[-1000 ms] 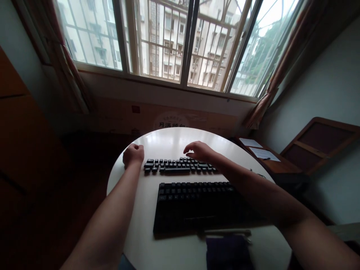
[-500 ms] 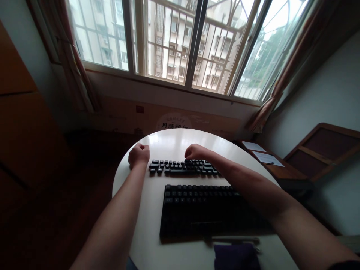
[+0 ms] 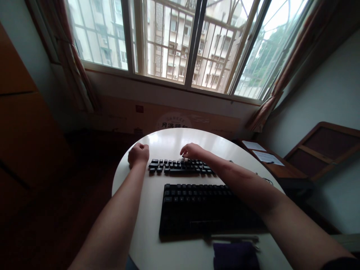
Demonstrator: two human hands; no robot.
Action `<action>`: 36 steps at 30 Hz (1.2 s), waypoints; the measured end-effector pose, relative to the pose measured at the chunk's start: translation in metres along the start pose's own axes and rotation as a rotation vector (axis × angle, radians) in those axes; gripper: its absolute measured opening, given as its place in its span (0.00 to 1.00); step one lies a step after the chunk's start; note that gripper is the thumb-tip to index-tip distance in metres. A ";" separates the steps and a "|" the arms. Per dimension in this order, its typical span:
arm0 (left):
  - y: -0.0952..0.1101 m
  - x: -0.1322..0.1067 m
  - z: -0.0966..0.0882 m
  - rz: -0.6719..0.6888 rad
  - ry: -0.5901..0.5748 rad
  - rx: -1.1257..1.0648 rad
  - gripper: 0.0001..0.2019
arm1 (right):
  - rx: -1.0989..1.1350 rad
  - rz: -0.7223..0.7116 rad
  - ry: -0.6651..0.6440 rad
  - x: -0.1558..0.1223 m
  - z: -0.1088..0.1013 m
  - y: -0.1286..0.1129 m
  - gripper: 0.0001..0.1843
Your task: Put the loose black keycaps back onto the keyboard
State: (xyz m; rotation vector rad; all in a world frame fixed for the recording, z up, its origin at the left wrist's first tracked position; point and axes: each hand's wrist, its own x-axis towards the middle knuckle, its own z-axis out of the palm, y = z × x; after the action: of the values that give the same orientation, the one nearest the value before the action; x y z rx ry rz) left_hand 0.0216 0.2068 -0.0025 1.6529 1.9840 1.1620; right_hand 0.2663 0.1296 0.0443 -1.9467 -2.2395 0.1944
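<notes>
My left hand [image 3: 138, 153] is curled into a fist on the left part of the white round table [image 3: 146, 210]; whatever may be inside it is hidden. To its right lie loose black keycaps [image 3: 180, 170], set out in rows. Above the far row my right hand [image 3: 192, 150] pinches a small dark keycap [image 3: 183, 156] between its fingertips. Nearer to me sits a black keyboard [image 3: 205, 221]. Keycaps show on its upper rows, while its lower part is too dark to make out. My right forearm covers the right side of both.
A purple cloth-like item [image 3: 235, 255] and a thin, light-coloured tool [image 3: 234, 238] lie near the table's front. A thin cable [image 3: 268, 180] shows at the right edge. Papers [image 3: 268, 158] rest on a wooden surface to the right. Beyond the table is a barred window [image 3: 168, 45].
My right hand has shifted slightly left and away from me, lifting off the keycap rows; a dark keycap now shows at its fingertips. My left fist has hardly moved.
</notes>
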 end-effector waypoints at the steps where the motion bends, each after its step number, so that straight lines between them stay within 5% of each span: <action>1: 0.000 0.000 0.000 0.000 0.001 0.000 0.09 | -0.001 -0.008 0.027 -0.002 -0.004 -0.002 0.13; 5: -0.001 0.001 0.003 -0.002 0.004 0.006 0.09 | 0.023 -0.047 0.140 -0.031 -0.029 -0.005 0.15; 9: -0.001 0.001 0.005 0.001 0.008 0.019 0.09 | 0.191 -0.251 0.126 -0.098 -0.050 -0.002 0.13; 12: -0.001 0.002 0.007 0.003 0.008 0.026 0.09 | 0.265 -0.296 0.003 -0.156 -0.052 -0.003 0.14; 17: 0.000 0.002 0.007 0.010 0.008 0.020 0.09 | 0.186 -0.287 0.001 -0.219 -0.037 -0.011 0.12; 31: -0.001 0.001 0.007 0.028 0.003 0.019 0.09 | -0.264 -0.332 0.163 -0.232 0.000 -0.032 0.03; 36: -0.003 0.003 0.011 0.026 0.004 0.022 0.10 | -0.319 -0.360 0.172 -0.233 0.004 -0.033 0.09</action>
State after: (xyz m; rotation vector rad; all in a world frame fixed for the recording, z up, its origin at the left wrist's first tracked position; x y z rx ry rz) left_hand 0.0258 0.2139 -0.0108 1.6928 1.9902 1.1575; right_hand 0.2648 -0.1054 0.0375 -1.5696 -2.5687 -0.3822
